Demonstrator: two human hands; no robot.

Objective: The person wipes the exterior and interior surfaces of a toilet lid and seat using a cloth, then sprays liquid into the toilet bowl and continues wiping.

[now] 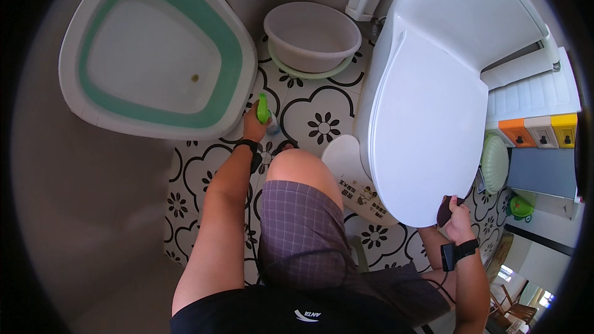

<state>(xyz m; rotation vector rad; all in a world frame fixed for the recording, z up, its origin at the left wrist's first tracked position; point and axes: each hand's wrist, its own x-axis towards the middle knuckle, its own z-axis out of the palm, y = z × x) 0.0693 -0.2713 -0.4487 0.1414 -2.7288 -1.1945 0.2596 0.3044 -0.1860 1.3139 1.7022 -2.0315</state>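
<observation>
My left hand is closed around the neck of a spray bottle with a bright green trigger head. The bottle's clear body hangs just above the patterned floor, partly hidden by my hand. On the right, my right hand grips a dark brown pad or cloth; its material is hard to tell. That pad touches the front edge of a white toilet lid, which is down over the bowl. Beneath the toilet's front lies a pale curved mat with printed writing and drawings.
A white and green collapsible tub stands at upper left. Between it and the toilet tank, a pale pink basin rests in a light green one. Colored drawers and a green scalloped basin are on the right. Cables hang from my wristbands.
</observation>
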